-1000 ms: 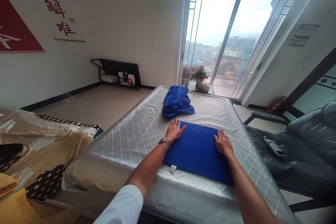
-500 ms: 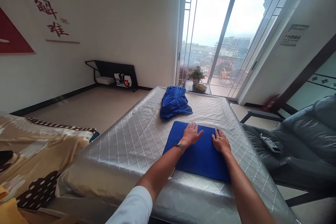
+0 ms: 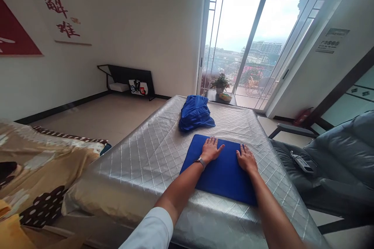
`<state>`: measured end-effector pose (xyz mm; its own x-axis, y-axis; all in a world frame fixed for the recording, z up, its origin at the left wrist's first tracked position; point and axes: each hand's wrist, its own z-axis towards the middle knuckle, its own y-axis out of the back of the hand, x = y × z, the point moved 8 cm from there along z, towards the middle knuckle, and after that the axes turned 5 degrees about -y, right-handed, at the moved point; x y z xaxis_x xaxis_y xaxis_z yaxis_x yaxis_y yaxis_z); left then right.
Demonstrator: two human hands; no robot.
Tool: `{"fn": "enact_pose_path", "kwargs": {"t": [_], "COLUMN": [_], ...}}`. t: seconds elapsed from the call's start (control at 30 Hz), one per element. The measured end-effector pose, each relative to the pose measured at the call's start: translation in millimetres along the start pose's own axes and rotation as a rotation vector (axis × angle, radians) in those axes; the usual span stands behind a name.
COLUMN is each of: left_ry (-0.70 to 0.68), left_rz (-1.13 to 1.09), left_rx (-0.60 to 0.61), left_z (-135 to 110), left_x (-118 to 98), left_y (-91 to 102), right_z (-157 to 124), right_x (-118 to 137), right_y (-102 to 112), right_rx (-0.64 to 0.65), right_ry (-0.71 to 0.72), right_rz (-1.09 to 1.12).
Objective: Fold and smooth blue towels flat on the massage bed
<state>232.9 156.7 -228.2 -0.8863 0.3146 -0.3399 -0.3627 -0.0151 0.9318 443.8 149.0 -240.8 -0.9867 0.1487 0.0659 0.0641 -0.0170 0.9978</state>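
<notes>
A flat blue rectangle of folded cloth (image 3: 223,173) lies on the silver quilted table cover (image 3: 140,159), close to its near edge. My left hand (image 3: 210,149), with a band on the wrist, rests palm down on the upper left part of the cloth, fingers stretched out. At its right edge, my right hand (image 3: 247,158) lies flat with the fingers extended and slightly apart. Beyond them sits a crumpled heap of blue fabric (image 3: 195,113). How many layers the folded piece has cannot be told.
To the right stands a grey padded armchair (image 3: 344,155) with a corded handset (image 3: 303,163) on its seat. A patterned brown and beige cloth (image 3: 58,167) covers something at the left. Past the far edge, a small table holds a potted plant (image 3: 220,82), before sliding glass doors (image 3: 257,39).
Both hands stay almost in place on the folded cloth. The view has shifted slightly; the blue heap lies unmoved.
</notes>
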Motion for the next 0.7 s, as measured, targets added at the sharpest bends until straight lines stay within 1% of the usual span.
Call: {"fn": "enact_pose_path", "kwargs": {"t": [0.1,0.13,0.2,0.27,0.4,0.47,0.53,0.6,0.67,0.7], "left_ry": [0.100,0.123,0.145,0.149,0.153,0.152,0.149,0.146,0.145,0.146], "left_rz": [0.029,0.038,0.048,0.050,0.047,0.044,0.040,0.034,0.026,0.021], "left_rx": [-0.030,-0.038,-0.045,-0.045,-0.048,-0.055,-0.064,-0.075,-0.086,-0.091], "left_z": [-13,-18,-25,-28,-28,-28,-28,-30,-31,-31], "left_x": [54,67,82,87,83,81,81,81,81,81], "left_y": [16.5,20.3,24.6,25.8,25.8,26.6,28.2,29.8,31.0,31.2], "right_z": [-1,-1,-2,-4,-9,-14,-24,-40,-63,-76], "right_x": [0,0,0,1,5,10,16,19,15,10], "right_y": [0,1,2,5,12,19,33,56,83,94], "right_rx": [0.003,0.004,0.004,0.000,-0.013,-0.036,-0.102,-0.212,-0.318,-0.346], "right_ry": [-0.003,-0.004,-0.004,-0.005,-0.005,-0.011,-0.019,-0.009,0.021,0.032], "right_rz": [0.006,0.007,0.004,-0.002,-0.020,-0.030,-0.037,-0.004,0.089,0.133]}}
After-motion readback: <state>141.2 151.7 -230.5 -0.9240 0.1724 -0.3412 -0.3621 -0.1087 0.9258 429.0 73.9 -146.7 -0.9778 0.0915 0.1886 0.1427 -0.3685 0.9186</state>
